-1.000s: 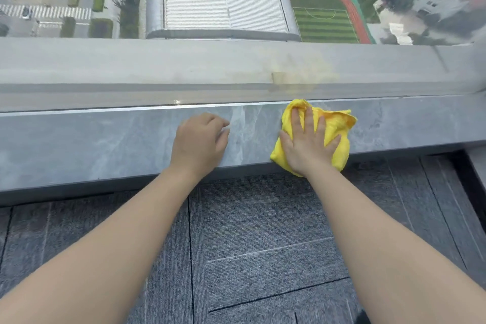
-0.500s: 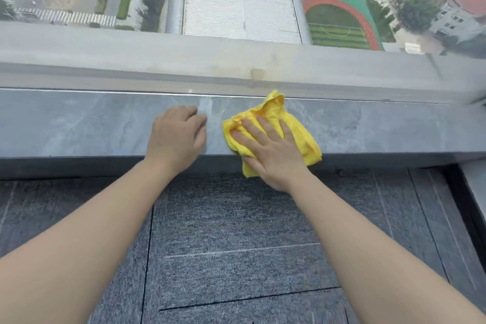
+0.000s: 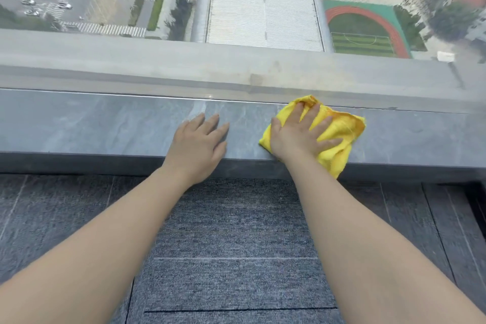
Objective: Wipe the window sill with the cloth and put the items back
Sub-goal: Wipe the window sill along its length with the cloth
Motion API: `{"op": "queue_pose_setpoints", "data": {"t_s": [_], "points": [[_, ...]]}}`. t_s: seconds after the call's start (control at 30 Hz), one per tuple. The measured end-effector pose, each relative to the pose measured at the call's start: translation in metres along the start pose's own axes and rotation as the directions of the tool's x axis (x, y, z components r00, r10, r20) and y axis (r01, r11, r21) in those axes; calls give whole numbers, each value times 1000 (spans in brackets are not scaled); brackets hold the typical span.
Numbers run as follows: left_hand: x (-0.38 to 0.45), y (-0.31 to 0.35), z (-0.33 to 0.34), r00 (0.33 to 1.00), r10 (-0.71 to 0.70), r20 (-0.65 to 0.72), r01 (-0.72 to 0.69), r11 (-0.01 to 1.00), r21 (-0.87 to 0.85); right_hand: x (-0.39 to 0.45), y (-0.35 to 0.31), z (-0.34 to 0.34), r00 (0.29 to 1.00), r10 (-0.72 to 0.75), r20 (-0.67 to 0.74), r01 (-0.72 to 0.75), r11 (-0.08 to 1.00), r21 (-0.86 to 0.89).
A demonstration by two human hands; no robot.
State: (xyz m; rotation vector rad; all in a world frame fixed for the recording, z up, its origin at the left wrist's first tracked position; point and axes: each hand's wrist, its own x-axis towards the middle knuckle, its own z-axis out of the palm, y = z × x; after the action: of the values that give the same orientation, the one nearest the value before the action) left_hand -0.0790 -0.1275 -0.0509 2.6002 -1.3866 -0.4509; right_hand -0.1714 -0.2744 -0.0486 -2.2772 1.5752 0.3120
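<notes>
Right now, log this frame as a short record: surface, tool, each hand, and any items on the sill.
surface: grey stone window sill, below the glass
tool: crumpled yellow microfibre cloth, lying on the sill, one corner hanging over its front edge
right hand: flat on the cloth, fingers spread, pressing it down
left hand: flat on the bare sill, left of the cloth, holding nothing
items on sill: none in view
floor: grey carpet tiles

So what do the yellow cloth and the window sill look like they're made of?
Yellow cloth: looks like soft microfibre or terry, given its fuzzy nap and loose crumpled folds under the right hand. Window sill: seems polished grey stone or stone-look tile, with pale veining and a slight sheen; which one is unclear.
</notes>
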Motion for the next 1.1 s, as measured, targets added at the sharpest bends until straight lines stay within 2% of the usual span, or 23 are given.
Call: {"op": "queue_pose_setpoints", "data": {"t_s": [0.1,0.2,0.3,0.37,0.43,0.5,0.6,0.77,0.9,1.1], "points": [[1,0,0,1000,-6,17,6,1000,-11,-5,-22,6,1000,13,-3,-13,1000,18],[0,2,-5,1000,-18,10,18,998,-66,-17,-25,15,983,-181,-30,179,982,-65],[0,2,-9,998,-16,-53,11,994,-110,-24,-5,16,884,-467,-20,457,874,-165],[2,4,-11,996,-16,-84,6,993,-119,-22,16,12,807,-590,17,582,790,-192],[6,11,-12,996,-12,-86,2,994,-107,-20,37,8,770,-637,42,630,749,-205],[9,19,-11,995,4,-96,-13,995,-99,-16,54,5,768,-640,32,629,743,-227],[13,31,-5,996,20,-85,-26,997,-73,-9,82,0,817,-577,14,562,790,-245],[19,51,9,993,82,-90,-87,994,-60,-3,117,-8,901,-414,-129,375,893,-249],[21,58,17,995,59,-76,-64,996,-59,9,110,-12,977,-166,-135,148,980,-131],[22,57,10,998,51,-47,-55,996,-71,40,76,-24,983,150,-103,-144,988,59]]}}
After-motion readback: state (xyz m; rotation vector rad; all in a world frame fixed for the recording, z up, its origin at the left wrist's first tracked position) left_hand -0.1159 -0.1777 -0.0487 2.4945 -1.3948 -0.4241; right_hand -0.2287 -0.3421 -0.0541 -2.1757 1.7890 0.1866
